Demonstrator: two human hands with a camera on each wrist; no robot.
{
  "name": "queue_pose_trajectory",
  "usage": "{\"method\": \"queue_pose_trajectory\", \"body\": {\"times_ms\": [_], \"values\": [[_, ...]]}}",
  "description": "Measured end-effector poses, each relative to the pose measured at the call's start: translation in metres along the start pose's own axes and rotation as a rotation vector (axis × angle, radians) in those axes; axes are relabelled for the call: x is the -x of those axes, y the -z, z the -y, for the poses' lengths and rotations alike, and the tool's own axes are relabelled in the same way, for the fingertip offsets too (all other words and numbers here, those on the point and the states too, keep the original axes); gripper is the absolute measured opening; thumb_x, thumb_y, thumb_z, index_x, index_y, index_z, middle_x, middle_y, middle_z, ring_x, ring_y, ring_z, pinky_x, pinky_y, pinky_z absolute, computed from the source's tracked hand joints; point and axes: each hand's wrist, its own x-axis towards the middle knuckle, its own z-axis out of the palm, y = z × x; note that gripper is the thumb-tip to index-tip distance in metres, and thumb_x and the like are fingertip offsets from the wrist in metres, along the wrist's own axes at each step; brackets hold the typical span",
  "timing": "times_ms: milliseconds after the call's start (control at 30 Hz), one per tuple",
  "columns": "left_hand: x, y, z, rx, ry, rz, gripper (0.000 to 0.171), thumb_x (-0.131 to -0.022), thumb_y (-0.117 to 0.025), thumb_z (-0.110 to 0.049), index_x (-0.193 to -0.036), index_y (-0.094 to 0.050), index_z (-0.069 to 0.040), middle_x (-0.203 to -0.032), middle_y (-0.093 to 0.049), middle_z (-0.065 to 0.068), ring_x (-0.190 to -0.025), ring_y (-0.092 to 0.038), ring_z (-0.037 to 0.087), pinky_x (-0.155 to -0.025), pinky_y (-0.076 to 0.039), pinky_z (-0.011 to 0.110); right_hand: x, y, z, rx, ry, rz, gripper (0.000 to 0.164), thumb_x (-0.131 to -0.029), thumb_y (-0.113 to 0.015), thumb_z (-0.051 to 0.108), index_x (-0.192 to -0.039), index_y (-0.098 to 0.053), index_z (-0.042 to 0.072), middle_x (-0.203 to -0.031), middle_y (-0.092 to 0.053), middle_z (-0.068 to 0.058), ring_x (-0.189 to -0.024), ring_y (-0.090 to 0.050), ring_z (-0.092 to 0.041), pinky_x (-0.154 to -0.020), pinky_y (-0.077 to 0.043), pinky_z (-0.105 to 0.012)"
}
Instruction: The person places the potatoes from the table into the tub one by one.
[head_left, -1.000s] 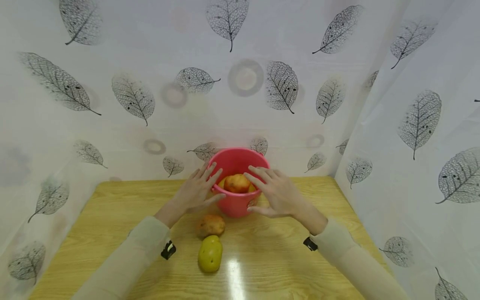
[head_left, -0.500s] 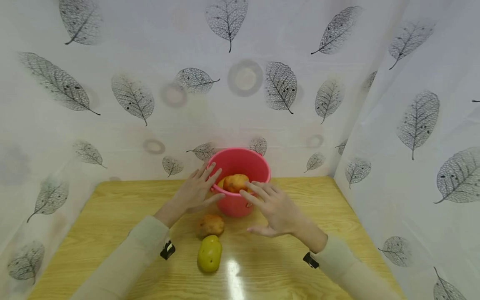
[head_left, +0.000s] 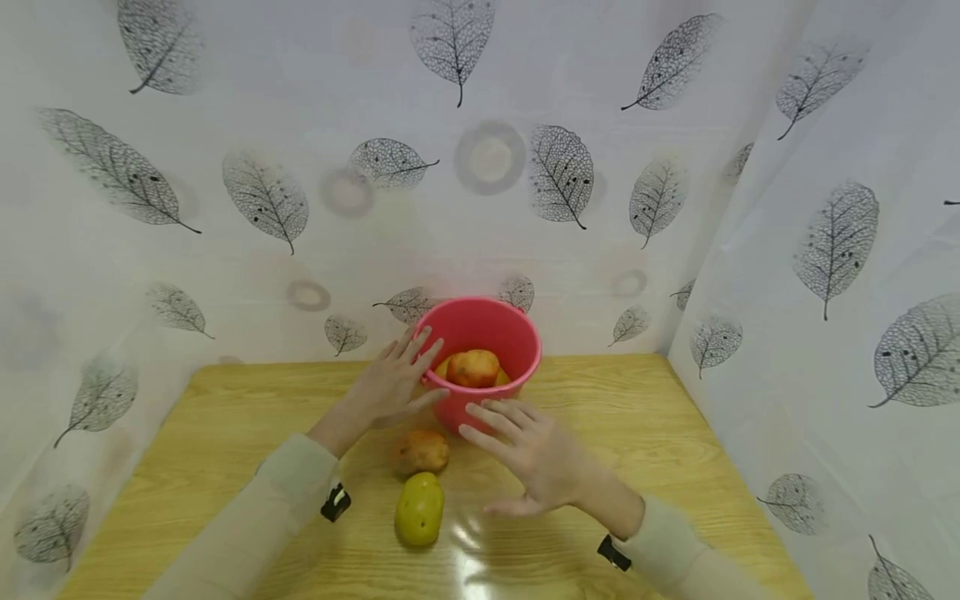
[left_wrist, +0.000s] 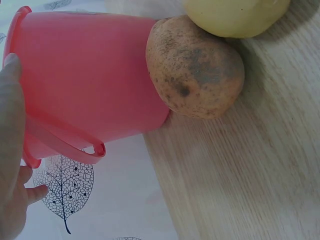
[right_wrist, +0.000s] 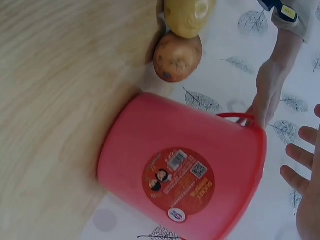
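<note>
A pink bucket stands upright at the back of the table, with several potatoes inside; a reddish-brown potato shows on top. My left hand rests at the bucket's left rim, fingers spread and mostly straight. In the left wrist view its thumb lies by the rim, near the pink handle. My right hand hovers in front of the bucket, fingers extended, holding nothing. On the table before the bucket lie a brown potato and, nearer me, a yellow potato.
The wooden table meets a leaf-printed white sheet behind the bucket and another at the right. A round label is on the bucket's side. Each wrist carries a small black device.
My right hand has drawn back from the bucket's right rim, toward me and slightly left. The left hand, the bucket and the potatoes have stayed where they were.
</note>
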Motion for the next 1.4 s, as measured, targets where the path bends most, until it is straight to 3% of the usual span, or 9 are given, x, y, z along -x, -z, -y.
{"method": "queue_pose_trajectory", "body": {"times_ms": [233,467,833,1400], "values": [[0.001,0.001,0.0,-0.003,-0.001,-0.009,0.087,-0.103,-0.054,-0.061,-0.167,-0.029,-0.007,-0.176,-0.023,0.019,-0.164,-0.019,0.046,-0.13,-0.03,0.063,0.006,-0.009,0.019,-0.035,0.054,0.041,0.091,-0.091,-0.051,0.08,-0.151,-0.058,0.011,-0.154,-0.06,-0.014,-0.136,-0.064,-0.03,-0.111,-0.056,-0.044],[0.0,-0.001,0.0,0.0,-0.003,-0.005,0.087,-0.103,-0.054,-0.061,-0.167,-0.028,-0.007,-0.176,-0.022,0.019,-0.164,-0.018,0.046,-0.13,-0.029,0.063,0.009,-0.018,0.035,-0.06,0.105,0.097,0.09,-0.092,-0.047,0.082,-0.15,-0.058,0.014,-0.156,-0.059,-0.012,-0.137,-0.063,-0.027,-0.115,-0.054,-0.042],[-0.001,-0.002,-0.001,-0.006,0.001,0.004,0.088,-0.103,-0.054,-0.061,-0.167,-0.028,-0.007,-0.176,-0.021,0.021,-0.164,-0.018,0.046,-0.13,-0.03,0.063,0.012,-0.035,0.052,-0.067,0.152,0.29,0.093,-0.093,-0.047,0.083,-0.16,-0.045,0.019,-0.163,-0.052,-0.009,-0.143,-0.059,-0.025,-0.117,-0.051,-0.04],[0.0,-0.001,0.001,0.01,0.005,-0.003,0.088,-0.103,-0.052,-0.063,-0.167,-0.028,-0.007,-0.176,-0.021,0.021,-0.164,-0.019,0.046,-0.129,-0.031,0.064,-0.001,-0.07,0.063,-0.05,0.198,0.457,0.088,-0.099,-0.031,0.082,-0.165,-0.037,0.024,-0.168,-0.045,-0.004,-0.148,-0.052,-0.022,-0.123,-0.045,-0.042]]}}
